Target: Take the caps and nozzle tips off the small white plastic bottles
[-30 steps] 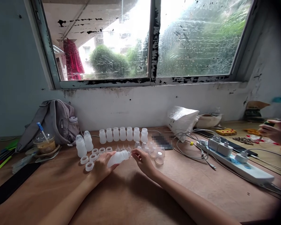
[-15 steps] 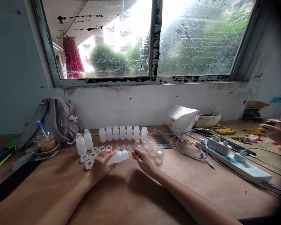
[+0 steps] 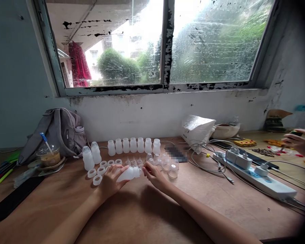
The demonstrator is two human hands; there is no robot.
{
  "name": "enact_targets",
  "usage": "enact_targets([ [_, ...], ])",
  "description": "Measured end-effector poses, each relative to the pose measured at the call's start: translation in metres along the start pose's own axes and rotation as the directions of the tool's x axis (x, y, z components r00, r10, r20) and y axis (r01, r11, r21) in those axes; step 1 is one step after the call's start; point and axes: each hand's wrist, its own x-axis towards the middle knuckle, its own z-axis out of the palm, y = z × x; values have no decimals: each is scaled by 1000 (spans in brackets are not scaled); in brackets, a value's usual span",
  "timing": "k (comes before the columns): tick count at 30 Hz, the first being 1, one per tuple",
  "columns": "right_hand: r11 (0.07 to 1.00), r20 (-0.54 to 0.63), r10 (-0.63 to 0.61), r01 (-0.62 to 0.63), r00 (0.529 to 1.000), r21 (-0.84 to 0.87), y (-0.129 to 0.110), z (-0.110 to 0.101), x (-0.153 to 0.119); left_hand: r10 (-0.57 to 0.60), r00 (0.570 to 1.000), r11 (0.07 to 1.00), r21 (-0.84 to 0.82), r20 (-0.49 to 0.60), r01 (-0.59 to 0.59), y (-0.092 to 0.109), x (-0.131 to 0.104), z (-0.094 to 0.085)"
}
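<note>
My left hand (image 3: 112, 179) is wrapped round a frosted baby bottle (image 3: 128, 174), which lies tilted on its side with its open threaded neck to the right. Close to that neck, the fingers of my right hand (image 3: 154, 175) are pinched together; what they hold, if anything, is too small to make out. White screw rings (image 3: 97, 180) lie left of and behind my left hand. Clear teats (image 3: 134, 161) stand just behind the held bottle. Several transparent caps (image 3: 173, 172) sit beyond my right hand. Two bottles with tops fitted (image 3: 87, 158) stand at the left.
Several open bottles (image 3: 126, 145) stand in a row at the back. Left are a drink cup (image 3: 49, 157), a grey backpack (image 3: 58, 128) and a black case (image 3: 17, 196). Right are a power strip (image 3: 259, 178), cables (image 3: 205, 162), a white bag (image 3: 198, 130) and another person's hand (image 3: 301, 142).
The held bottle and both hands stay almost in place, with only slight shifts. My right fingertips remain close to the bottle's neck.
</note>
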Motion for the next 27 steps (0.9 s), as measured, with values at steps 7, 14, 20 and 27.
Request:
enact_targets([
  [7,995,-7,-9,9,1000,-96,-1,-2,0,-34,999,999,-40,21,35,2,-1,2],
  [14,997,44,21,-18,999,-77,3,3,-1,-92,995,988,-124,40,96,3,-1,3],
  [20,998,42,-47,49,998,-43,-3,-1,-2,-223,955,894,-348,196,281,11,5,-7],
  [27,990,176,-122,133,977,-52,-5,1,-8,-218,909,823,-434,356,367,16,7,-12],
])
